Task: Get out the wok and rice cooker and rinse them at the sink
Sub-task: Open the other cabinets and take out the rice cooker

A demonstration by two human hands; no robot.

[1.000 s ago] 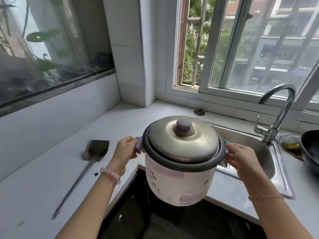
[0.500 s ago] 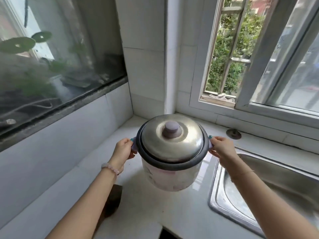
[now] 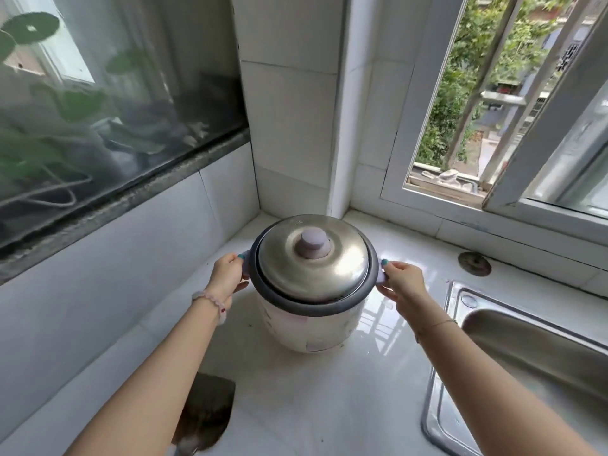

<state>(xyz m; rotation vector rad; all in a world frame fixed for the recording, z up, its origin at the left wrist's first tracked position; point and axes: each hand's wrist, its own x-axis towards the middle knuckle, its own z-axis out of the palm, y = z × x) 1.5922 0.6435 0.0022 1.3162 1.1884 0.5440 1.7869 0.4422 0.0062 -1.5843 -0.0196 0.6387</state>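
Since the frame half a second earlier, the rice cooker (image 3: 309, 324) has been carried farther toward the far corner of the counter (image 3: 329, 406) and lowered. It was held clear of the surface then. Its base now appears to meet the white top, though contact cannot be confirmed. The sink (image 3: 533, 353) has shifted toward the right edge of view.

Left hand (image 3: 227, 278): fingers curled round the cooker's left side handle, grasping it. Right hand (image 3: 403, 284): clasped likewise on the pale lilac right side handle (image 3: 381, 274). A beaded bracelet (image 3: 210, 301) sits on the left wrist.

Cooker condition: upright, with a white body and a dark grey rim band. The domed metal lid (image 3: 329, 274) is seated squarely, with a lilac knob (image 3: 312, 246) at its centre.

Cooker location: far part of the counter, in the corner where the tiled wall meets the window frame (image 3: 421, 93), left of the sink and apart from it.

Other items:
- A metal spatula (image 3: 210, 409) lies on the near counter, its blade partly hidden under the left forearm.
- A round metal disc (image 3: 474, 263) lies on the counter just beyond the sink's far left corner, below the sill.
- The window stands open on greenery.
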